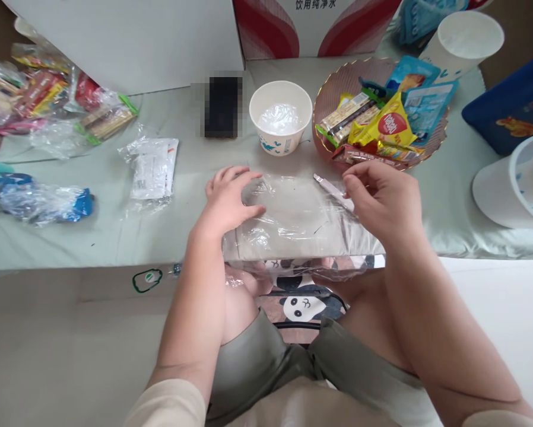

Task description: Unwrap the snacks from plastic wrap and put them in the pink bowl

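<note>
A clear plastic bag (293, 222) lies flat at the table's near edge, part of it hanging over. My left hand (228, 198) rests on the bag's left side, fingers stretched flat and pressing it down. My right hand (382, 196) is on the bag's right side, fingers pinched on a small pale tool with a thin blade (331, 188) that points up and left over the plastic. A white paper cup (281, 117) with crumpled film inside stands just beyond the bag.
A brown scalloped dish (338, 80) full of wrapped snacks sits at the back right. Large white cups (513, 184) stand at the right. Snack packets (39, 95) and empty wrappers (153, 169) lie at the left. Cardboard boxes (133, 41) line the back.
</note>
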{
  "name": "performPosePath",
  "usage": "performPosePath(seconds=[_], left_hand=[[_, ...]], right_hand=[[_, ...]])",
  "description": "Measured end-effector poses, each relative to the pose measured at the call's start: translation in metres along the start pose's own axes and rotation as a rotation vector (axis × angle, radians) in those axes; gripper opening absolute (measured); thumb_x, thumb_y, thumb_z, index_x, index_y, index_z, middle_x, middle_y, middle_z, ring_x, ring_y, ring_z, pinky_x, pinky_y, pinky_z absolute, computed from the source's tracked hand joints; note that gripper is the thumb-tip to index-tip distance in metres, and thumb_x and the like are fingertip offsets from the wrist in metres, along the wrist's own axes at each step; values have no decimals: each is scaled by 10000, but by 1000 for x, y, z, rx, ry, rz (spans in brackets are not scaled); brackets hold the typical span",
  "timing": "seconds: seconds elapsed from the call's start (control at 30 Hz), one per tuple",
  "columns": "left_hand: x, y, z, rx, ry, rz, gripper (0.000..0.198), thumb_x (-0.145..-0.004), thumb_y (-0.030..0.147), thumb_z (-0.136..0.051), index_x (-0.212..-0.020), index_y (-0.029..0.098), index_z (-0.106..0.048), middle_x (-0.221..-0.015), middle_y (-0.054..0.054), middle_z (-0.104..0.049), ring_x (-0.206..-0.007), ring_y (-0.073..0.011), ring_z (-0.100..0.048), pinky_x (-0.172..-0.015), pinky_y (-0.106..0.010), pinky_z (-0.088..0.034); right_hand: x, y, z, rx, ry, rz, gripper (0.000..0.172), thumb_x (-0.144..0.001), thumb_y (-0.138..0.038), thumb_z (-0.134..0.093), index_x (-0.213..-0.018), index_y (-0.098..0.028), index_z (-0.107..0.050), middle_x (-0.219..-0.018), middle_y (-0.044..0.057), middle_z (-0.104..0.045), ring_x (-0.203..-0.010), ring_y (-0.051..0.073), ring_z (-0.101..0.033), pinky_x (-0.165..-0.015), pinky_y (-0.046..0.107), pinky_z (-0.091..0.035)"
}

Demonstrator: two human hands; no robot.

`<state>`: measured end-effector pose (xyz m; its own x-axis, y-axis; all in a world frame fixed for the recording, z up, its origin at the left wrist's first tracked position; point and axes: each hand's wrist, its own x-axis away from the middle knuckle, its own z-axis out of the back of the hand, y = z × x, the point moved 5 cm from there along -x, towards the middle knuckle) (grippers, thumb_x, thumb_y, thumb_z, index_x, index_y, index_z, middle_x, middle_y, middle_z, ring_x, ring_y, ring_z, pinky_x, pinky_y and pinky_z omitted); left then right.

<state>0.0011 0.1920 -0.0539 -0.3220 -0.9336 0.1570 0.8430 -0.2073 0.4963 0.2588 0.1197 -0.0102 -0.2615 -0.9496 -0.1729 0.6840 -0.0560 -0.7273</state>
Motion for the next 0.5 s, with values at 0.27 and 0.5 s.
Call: performPosePath(seconds=[0.27,0.5], left_hand=[[-10,-36,-7,471,210,-48,941,-817,403,-824,-1589,370,-286,-1319,-100,-649,-1354,-320,-590,-1173,-587,-425],[-11,-40,-5,806,265,95,886,-764,293,-829,-1506,395,-356,-1241,-68,-628,-970,-214,-735,-818,-376,-643]], right_hand=[[2,1,6,-263,217,117,162,-987,-398,-597,-957,-255,-669,-772,10,-669,-647,161,-655,-606,320,-501],[4,0,12,-258,301,149,200,-992,-460,-601,-965,-278,-679,-802,9,-679,-619,145,-620,-576,313,-486]])
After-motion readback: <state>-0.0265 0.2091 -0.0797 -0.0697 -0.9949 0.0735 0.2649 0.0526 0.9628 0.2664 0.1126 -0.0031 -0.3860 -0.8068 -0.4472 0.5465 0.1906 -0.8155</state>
